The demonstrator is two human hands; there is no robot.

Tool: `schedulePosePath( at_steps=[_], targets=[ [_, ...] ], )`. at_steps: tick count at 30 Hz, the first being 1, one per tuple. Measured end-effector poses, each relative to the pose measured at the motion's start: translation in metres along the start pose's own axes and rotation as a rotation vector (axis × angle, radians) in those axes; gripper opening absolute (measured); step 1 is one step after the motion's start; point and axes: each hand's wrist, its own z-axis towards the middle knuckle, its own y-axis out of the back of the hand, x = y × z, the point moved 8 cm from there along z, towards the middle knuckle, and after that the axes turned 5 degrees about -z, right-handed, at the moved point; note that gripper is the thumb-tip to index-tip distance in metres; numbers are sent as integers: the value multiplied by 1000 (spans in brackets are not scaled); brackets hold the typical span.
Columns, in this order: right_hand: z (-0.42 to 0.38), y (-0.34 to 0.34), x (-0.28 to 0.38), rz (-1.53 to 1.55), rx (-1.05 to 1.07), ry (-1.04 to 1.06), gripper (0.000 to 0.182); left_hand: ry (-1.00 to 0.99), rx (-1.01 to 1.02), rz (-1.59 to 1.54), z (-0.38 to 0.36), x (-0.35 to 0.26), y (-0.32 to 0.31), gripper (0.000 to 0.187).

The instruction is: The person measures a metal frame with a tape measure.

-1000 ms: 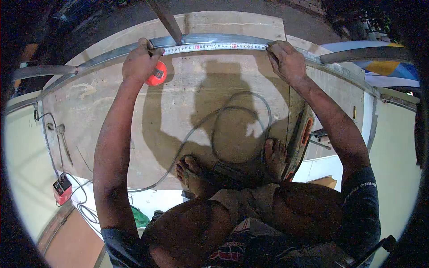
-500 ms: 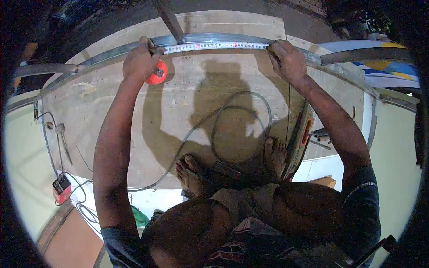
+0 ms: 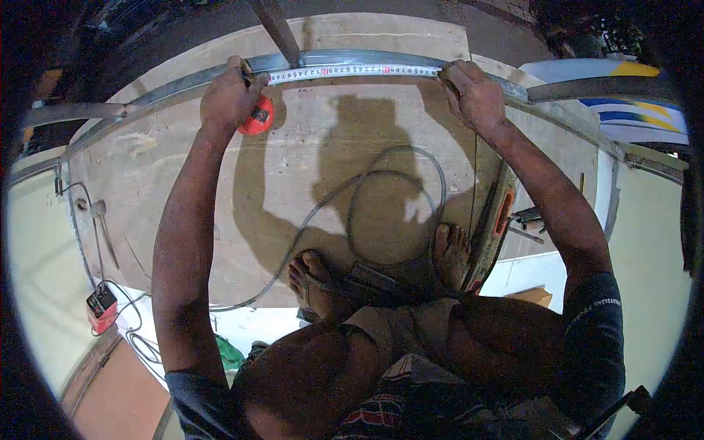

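A tape measure with a red round case (image 3: pixel 257 119) has its white blade (image 3: pixel 352 71) drawn out along a long metal bar (image 3: pixel 359 58). My left hand (image 3: pixel 229 99) is closed on the tape at its left end, with the red case hanging just below the fingers. My right hand (image 3: pixel 473 94) pinches the blade's right end against the bar. Both fists hide the ends of the blade, so the exact finger grip is partly covered.
Under the bar lies a plywood board (image 3: pixel 183 205), with a looped grey cable (image 3: pixel 308 220) across it. A spirit level (image 3: pixel 493 227) leans by my right foot (image 3: pixel 451 253). Further metal bars (image 3: pixel 277 33) join the long one. A red-and-black box (image 3: pixel 101 308) with wires stands at left.
Both hands stay in place on the tape measure. The red case has turned slightly below my left hand, and the view has shifted a little.
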Motion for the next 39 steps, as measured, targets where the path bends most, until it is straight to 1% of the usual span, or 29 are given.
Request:
schedulePosePath(
  at_steps=[3, 5, 13, 16, 18, 25, 27, 31, 33, 35, 37, 39],
  targets=[
    [-1, 3, 2, -1, -26, 31, 19, -39, -5, -14, 1, -2, 2, 44],
    [1, 2, 1, 9, -17, 22, 19, -5, 23, -7, 1, -2, 1, 44],
    [0, 1, -1, -6, -20, 9, 21, 22, 23, -12, 1, 0, 1, 47],
    [-1, 2, 0, 11, -6, -1, 20, 34, 36, -12, 1, 0, -1, 47],
    [-2, -3, -2, -19, 69, -40, 23, 33, 33, -11, 1, 1, 0, 47],
    [1, -5, -4, 0, 47, -6, 22, 63, 31, 32, 2, 4, -3, 47],
    [2, 4, 0, 6, -11, 7, 17, 74, 38, 46, 2, 2, 0, 46],
    [1, 1, -2, 3, 13, 9, 18, 59, 36, 49, -1, -2, 2, 46],
    [-1, 2, -2, 10, -42, 28, 18, 67, 38, 42, -2, -3, 1, 46],
    [-1, 1, -2, 19, -39, 32, 19, 35, -11, 73, -3, -5, 4, 46],
    [0, 3, 0, 29, -35, 38, 19, 31, -3, 50, -1, -2, 4, 45],
    [0, 1, -2, -4, 16, -4, 19, 24, 9, 23, -1, -2, 2, 45]
  ],
)
